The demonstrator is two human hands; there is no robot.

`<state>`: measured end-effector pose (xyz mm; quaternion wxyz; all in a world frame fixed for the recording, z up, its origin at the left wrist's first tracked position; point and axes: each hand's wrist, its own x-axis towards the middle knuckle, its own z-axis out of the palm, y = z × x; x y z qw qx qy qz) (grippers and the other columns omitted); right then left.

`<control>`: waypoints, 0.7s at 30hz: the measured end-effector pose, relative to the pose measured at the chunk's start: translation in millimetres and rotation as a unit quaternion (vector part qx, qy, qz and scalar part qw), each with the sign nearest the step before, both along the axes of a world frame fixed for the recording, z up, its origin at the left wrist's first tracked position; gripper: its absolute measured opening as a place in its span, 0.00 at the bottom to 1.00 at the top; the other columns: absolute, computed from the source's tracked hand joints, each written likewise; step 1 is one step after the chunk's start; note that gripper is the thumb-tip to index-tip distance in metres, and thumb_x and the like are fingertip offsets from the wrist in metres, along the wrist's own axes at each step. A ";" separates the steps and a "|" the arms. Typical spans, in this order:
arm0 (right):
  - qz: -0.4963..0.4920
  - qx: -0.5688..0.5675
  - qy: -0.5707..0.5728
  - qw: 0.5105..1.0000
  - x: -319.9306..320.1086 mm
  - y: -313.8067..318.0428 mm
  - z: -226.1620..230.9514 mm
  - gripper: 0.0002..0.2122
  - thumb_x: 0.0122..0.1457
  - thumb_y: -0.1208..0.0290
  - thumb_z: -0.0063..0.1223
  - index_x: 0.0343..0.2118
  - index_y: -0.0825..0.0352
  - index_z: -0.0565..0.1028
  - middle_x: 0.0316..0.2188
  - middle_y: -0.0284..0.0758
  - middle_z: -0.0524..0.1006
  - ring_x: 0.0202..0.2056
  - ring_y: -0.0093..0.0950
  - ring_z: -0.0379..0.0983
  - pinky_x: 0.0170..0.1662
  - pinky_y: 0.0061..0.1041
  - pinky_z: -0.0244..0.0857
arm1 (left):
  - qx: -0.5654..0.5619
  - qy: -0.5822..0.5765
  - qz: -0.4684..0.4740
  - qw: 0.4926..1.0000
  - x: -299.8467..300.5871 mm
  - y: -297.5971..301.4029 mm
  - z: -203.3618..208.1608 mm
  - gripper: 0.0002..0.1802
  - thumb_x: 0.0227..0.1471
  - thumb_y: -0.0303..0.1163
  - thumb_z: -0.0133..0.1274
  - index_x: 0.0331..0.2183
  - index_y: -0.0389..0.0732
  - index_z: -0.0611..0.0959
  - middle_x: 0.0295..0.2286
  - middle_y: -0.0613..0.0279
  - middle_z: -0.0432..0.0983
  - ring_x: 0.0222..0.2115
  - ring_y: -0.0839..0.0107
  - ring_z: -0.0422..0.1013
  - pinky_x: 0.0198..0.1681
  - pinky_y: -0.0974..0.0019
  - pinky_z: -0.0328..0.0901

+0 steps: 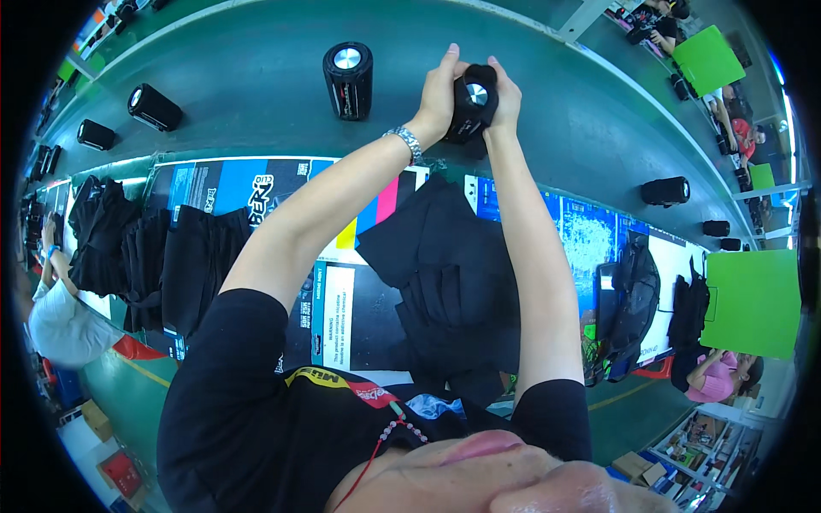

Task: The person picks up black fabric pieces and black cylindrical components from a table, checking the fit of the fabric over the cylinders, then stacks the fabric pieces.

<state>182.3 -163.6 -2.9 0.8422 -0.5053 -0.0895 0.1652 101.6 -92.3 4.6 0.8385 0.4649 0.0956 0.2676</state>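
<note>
Both my arms reach out over the green conveyor belt, and between my hands is a black cylindrical speaker (467,122) with a shiny silver round end. My left hand (438,92) grips its left side, fingers partly hidden behind it. On the opposite side my right hand (506,96) is closed around it, thumb near the top. Another black cylindrical speaker (349,85) stands on the belt left of my hands. Below my forearms, a pile of flat black fabric pieces (453,256) lies on the table.
The green belt (256,77) carries more speakers, one (155,107) to the left and one (665,191) to the right. Stacked black fabric (188,265) covers the table's left part. A black bag (630,299) and a bright green panel (753,303) stand right. Other people work nearby.
</note>
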 end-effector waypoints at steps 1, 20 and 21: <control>-0.004 0.001 -0.010 1.000 0.3 -6.0 -10.1 0.12 0.56 0.66 0.56 0.23 0.70 0.77 0.20 0.28 0.73 0.22 0.18 0.67 0.27 0.20 0.60 | 0.027 -0.005 0.001 1.000 1.0 -3.5 -8.7 0.34 0.60 0.54 0.33 0.29 0.33 0.82 0.25 0.62 0.77 0.27 0.76 0.69 0.34 0.73 0.63; -0.077 -0.008 0.042 0.996 7.7 -143.5 82.9 0.18 0.58 0.56 0.53 0.29 0.71 0.70 0.30 0.40 0.73 0.27 0.26 0.68 0.30 0.25 0.64 | 0.202 0.065 0.070 0.975 -70.6 -8.9 33.4 0.26 0.61 0.47 0.42 0.44 0.31 0.75 0.40 0.54 0.76 0.45 0.70 0.69 0.50 0.69 0.59; 0.025 0.039 0.053 0.998 -8.2 -142.7 94.0 0.16 0.58 0.62 0.52 0.36 0.75 0.67 0.37 0.46 0.72 0.30 0.27 0.69 0.33 0.24 0.66 | 0.221 0.059 0.041 0.973 -85.1 -8.6 44.3 0.26 0.60 0.47 0.44 0.45 0.31 0.74 0.41 0.54 0.75 0.45 0.71 0.69 0.51 0.69 0.59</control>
